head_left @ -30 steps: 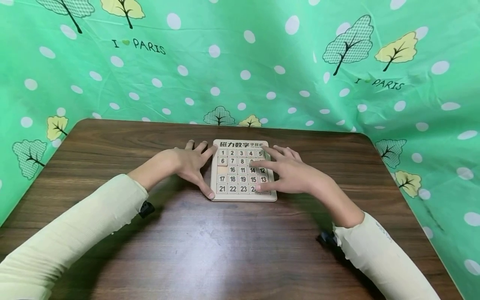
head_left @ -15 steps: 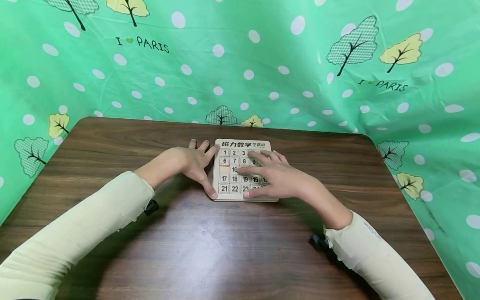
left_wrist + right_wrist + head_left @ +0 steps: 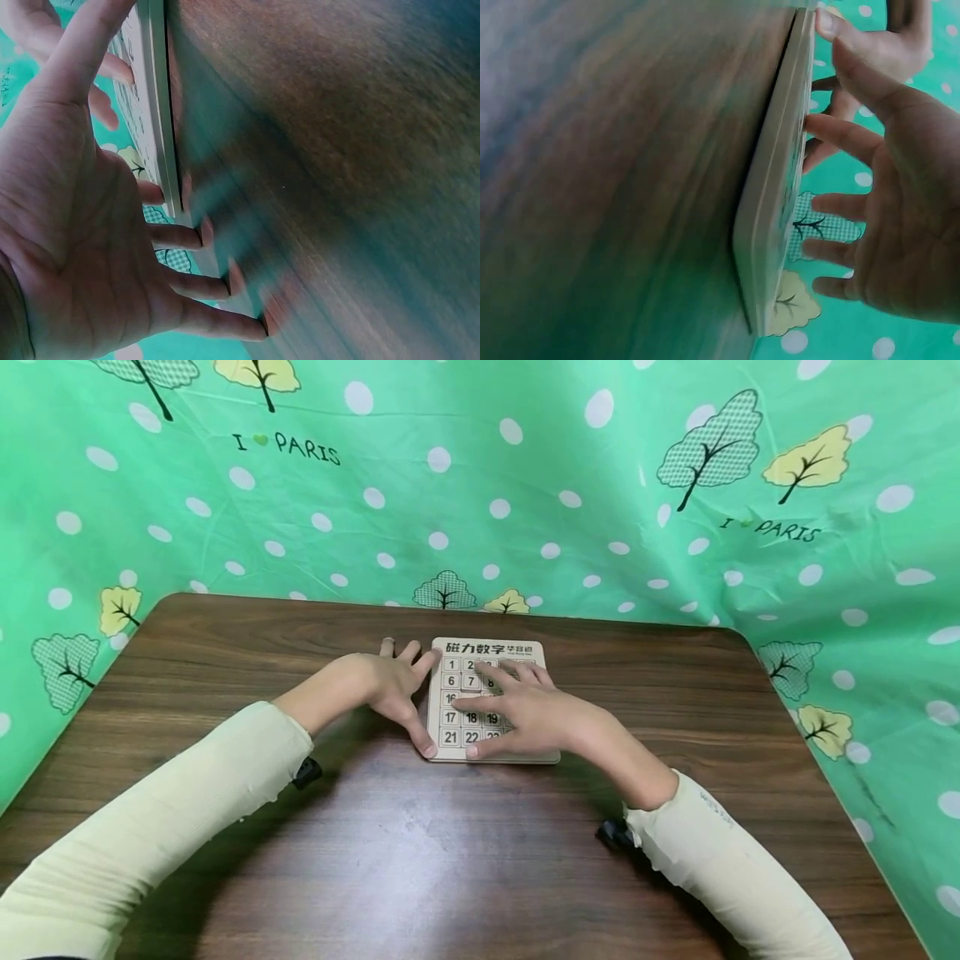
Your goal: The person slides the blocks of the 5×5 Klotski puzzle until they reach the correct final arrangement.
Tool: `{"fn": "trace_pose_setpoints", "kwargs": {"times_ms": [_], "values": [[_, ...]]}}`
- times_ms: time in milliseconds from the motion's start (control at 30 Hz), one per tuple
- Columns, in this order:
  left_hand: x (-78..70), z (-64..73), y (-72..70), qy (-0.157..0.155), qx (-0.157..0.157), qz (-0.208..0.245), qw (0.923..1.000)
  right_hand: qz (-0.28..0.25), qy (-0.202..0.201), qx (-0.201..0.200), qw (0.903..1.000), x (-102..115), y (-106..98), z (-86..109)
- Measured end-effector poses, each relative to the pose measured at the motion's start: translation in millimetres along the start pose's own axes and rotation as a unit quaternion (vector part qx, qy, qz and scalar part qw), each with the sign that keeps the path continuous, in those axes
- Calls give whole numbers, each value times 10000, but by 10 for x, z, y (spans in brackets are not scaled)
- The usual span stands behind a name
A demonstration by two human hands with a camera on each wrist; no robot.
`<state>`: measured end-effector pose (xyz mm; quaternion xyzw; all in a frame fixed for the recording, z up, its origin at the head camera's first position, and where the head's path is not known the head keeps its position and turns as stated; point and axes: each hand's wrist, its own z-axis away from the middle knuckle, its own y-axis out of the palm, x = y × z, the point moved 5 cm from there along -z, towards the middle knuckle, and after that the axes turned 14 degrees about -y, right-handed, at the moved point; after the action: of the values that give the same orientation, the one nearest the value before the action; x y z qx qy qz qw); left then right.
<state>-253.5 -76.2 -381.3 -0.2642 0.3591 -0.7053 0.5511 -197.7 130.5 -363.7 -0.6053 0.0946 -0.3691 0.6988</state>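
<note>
A pale number sliding puzzle (image 3: 495,648) with a printed heading and square numbered tiles lies flat on the table. Along its left edge rests my left hand (image 3: 386,685), fingers spread, thumb at the near left corner and index finger near the far left corner. My right hand (image 3: 543,714) reaches over the board from the right. Its index fingertip touches the 16 tile (image 3: 450,698) in the leftmost column of the third row, and the other fingers are stretched out above the tiles. Much of the board's right side is hidden under this hand.
The puzzle lies on a dark wood-grain table (image 3: 420,860), toward its far edge. Behind and at both sides hangs a green dotted cloth (image 3: 465,460) with printed trees. A dark wrist device (image 3: 617,835) shows by the right cuff.
My right hand has moved left across the board. The 16 tile has slid left into the gap at the start of the third row. My left hand keeps its place at the board.
</note>
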Motion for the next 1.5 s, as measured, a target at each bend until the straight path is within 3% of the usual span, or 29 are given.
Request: {"fn": "trace_pose_setpoints", "kwargs": {"times_ms": [200, 367, 1067, 1367, 1500], "values": [[-17, 5, -15, 15, -14, 43, 10000, 1, 162, -387, 9991, -178, -92, 190], [-6, -2, -8, 36, 3, 48, 10000, -92, 319, -441, 9985, -292, -116, 326], [-12, -8, -1, 87, 17, 75, 9999, -195, 185, -185, 9995, -166, -53, 167], [-18, -6, 15, 67, 54, 75, 9999, -424, -21, -497, 9979, -201, -134, 325], [-16, -2, 8, 51, 56, 65, 10000, -423, -53, -442, 9981, -200, -123, 356]]}}
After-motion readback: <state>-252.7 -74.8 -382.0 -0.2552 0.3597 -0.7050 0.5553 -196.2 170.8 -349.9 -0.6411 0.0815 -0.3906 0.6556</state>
